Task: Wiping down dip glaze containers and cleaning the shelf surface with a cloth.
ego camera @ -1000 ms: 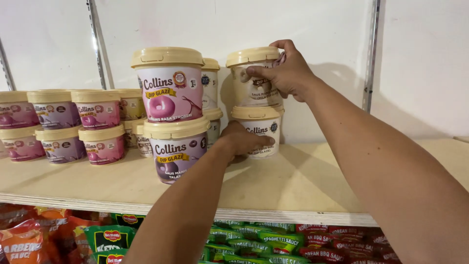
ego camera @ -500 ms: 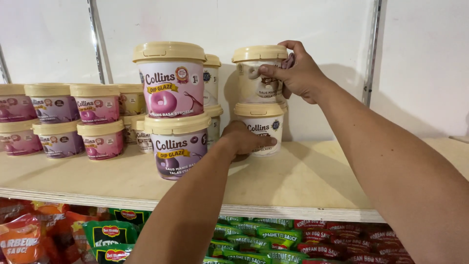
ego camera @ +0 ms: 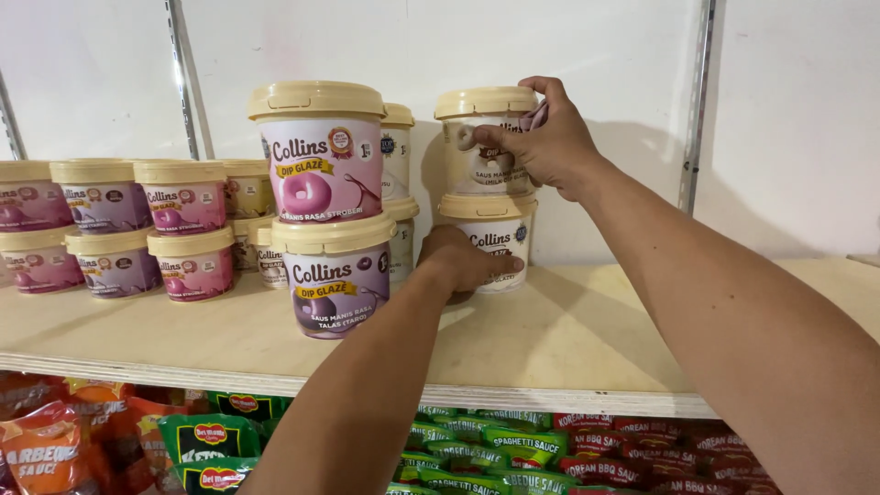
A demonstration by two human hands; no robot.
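Right hand (ego camera: 550, 137) grip clasps top tub (ego camera: 484, 142); left hand (ego camera: 463, 261) grip steadies lower tub (ego camera: 490, 240); shelf (ego camera: 596, 339) rightward bare.

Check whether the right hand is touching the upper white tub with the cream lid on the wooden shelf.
Touching. The head view shows the right hand wrapped around the upper white tub with the cream lid, fingers across its front.

Both bare forearms extend toward the stacked white tubs (ego camera: 486, 188). Right hand (ego camera: 541, 137), raised, fingers (ego camera: 490, 137) curled around the upper tub. Left hand (ego camera: 463, 261), lower, palm pressed against the lower tub's side.
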